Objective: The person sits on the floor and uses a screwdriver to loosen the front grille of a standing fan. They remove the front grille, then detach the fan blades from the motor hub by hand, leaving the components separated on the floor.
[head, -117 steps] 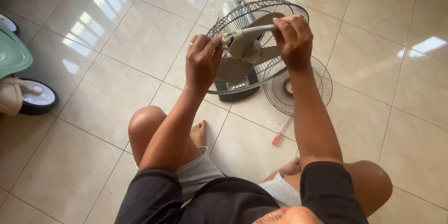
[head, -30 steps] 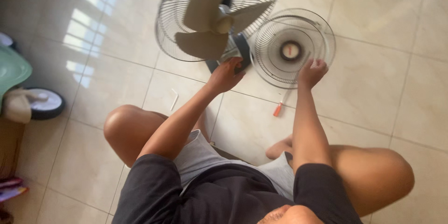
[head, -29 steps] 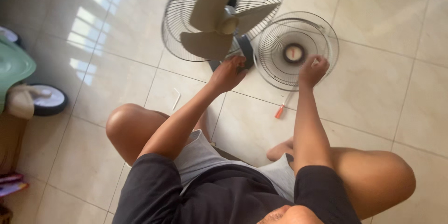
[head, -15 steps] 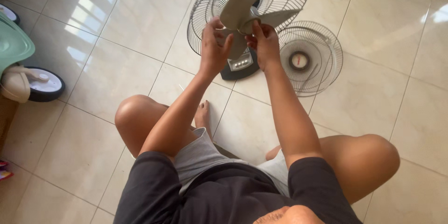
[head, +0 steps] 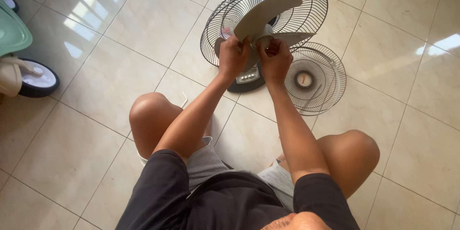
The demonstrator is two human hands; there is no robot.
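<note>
1. I look down at a tiled floor (head: 120, 24). The fan (head: 268, 24) sits in the upper middle of the frame, and its wire cage runs almost to the top edge.
2. A loose round wire guard (head: 326, 86) lies flat on the floor just right of the fan, right beside its dark base (head: 247, 79).
3. There is wide bare floor on the left of the fan and on the far right of the frame. A small wheel (head: 38, 79) and a green thing (head: 12, 31) sit at the left edge, well apart from the fan.
4. My knees are bent up on both sides in the lower half of the frame, with a narrow strip of floor between them.
5. Both arms reach straight up the middle of the frame, side by side.
6. My left hand (head: 234, 57) is curled shut around the bottom of the fan blade (head: 266, 12), at its middle hub.
7. My right hand (head: 275, 60) is just beside it, fingers bent and pinching at the same hub. The two hands almost touch.
</note>
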